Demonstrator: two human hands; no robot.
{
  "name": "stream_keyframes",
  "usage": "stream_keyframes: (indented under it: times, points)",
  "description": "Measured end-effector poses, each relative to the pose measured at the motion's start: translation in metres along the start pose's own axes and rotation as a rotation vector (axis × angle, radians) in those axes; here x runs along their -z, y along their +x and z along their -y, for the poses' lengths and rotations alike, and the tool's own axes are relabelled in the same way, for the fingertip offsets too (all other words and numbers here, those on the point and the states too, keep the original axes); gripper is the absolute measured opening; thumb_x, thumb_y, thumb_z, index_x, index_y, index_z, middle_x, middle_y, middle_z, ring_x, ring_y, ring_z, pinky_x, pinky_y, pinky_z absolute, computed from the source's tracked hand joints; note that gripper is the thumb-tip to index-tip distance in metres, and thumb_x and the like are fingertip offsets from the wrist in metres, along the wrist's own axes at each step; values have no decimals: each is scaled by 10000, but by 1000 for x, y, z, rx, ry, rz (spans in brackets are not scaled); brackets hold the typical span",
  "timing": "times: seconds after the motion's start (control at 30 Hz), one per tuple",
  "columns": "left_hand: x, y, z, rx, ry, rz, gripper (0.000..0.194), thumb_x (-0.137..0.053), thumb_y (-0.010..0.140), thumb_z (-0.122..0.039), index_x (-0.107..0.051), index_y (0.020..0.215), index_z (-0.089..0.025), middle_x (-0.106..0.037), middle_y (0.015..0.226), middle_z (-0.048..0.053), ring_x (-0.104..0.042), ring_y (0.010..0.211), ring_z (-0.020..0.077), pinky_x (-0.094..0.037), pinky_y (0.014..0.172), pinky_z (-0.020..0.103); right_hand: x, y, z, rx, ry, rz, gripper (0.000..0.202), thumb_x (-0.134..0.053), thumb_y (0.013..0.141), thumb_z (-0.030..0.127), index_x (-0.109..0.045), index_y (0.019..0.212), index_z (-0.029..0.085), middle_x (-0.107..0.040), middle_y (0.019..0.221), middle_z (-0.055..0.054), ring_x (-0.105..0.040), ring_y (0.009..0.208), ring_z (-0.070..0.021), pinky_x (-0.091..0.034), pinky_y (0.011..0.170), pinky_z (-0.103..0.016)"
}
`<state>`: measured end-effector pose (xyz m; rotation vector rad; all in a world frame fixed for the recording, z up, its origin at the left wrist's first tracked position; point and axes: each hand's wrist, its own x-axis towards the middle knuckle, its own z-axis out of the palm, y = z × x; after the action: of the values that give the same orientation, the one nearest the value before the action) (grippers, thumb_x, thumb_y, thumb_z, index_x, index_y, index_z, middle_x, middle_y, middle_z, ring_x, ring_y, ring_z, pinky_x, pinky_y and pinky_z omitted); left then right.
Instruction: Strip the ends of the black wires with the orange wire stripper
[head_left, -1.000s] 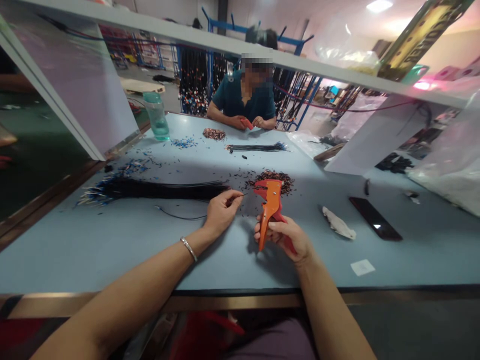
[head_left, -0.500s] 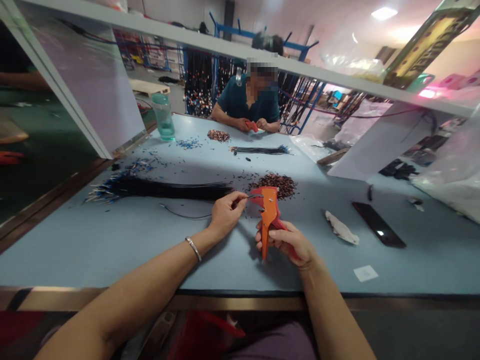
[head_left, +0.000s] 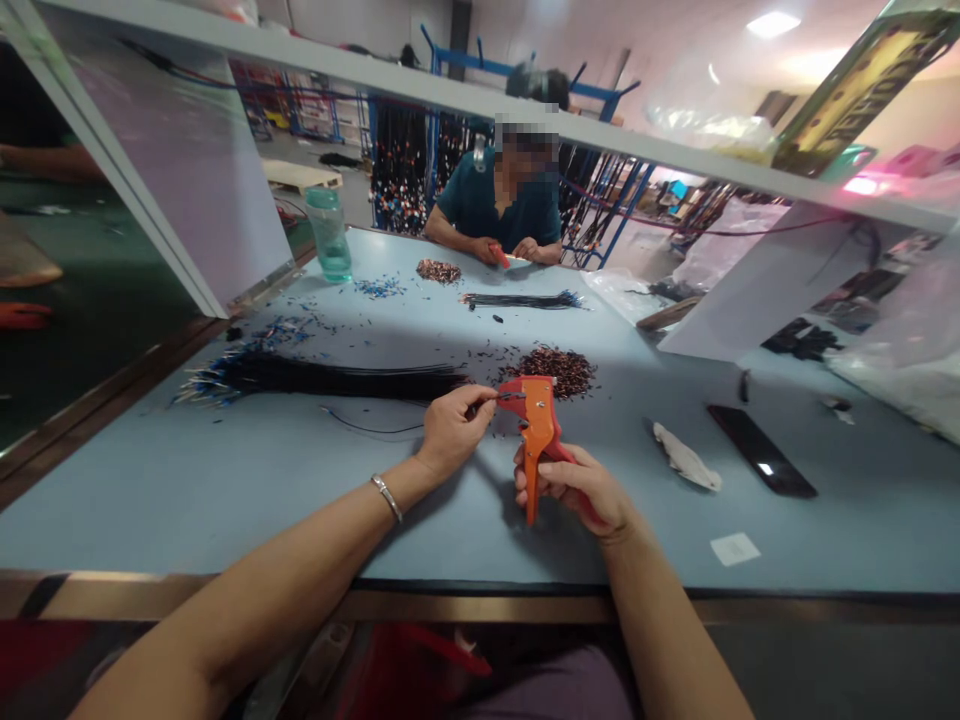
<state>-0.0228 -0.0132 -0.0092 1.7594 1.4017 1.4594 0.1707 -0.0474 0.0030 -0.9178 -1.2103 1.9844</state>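
My left hand [head_left: 456, 428] pinches the end of a thin black wire [head_left: 375, 428], whose blue-tipped other end lies on the table to the left. That pinched end is at the jaws of an orange and red wire stripper [head_left: 538, 420]. Wrapped round the stripper's handles is my right hand [head_left: 574, 485]. A thick bundle of black wires [head_left: 337, 380] with blue and whitish ends lies beyond my left hand. Behind the stripper's head is a pile of small dark and copper-coloured scraps [head_left: 566, 372].
A phone [head_left: 761, 450], a crumpled white scrap [head_left: 686, 457] and a paper square [head_left: 735, 548] lie to the right. Across the table [head_left: 225, 500] sits a person [head_left: 499, 205] with a red tool. A bottle [head_left: 328, 235] and a smaller wire bundle [head_left: 521, 300] stand and lie farther back.
The view has shifted very slightly. Across the table, the person's red tool has turned a little. My hands keep nearly the same pose on the wire and stripper.
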Motion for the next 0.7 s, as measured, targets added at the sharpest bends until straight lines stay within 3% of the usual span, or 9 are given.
stream_keyframes:
  times: [0.47,0.7]
  points:
    - [2,0,-1,-41,21,-8,170,-552,808,-224,-717,825,-190,-716,784,32,-611,700,143,-434,645,247,-2,1,-2,3,-83,-80,287,-712,696,358,-596,835,136,-623,653,-13,-598,521,-141,-483,480,-257]
    - [-1,0,2,40,-37,-12,176,-568,795,-228,-729,849,-180,-739,824,42,-647,729,162,-463,664,256,-6,0,0,25,-120,-94,284,-706,698,375,-572,798,146,-595,610,3,-569,493,-127,-442,447,-229]
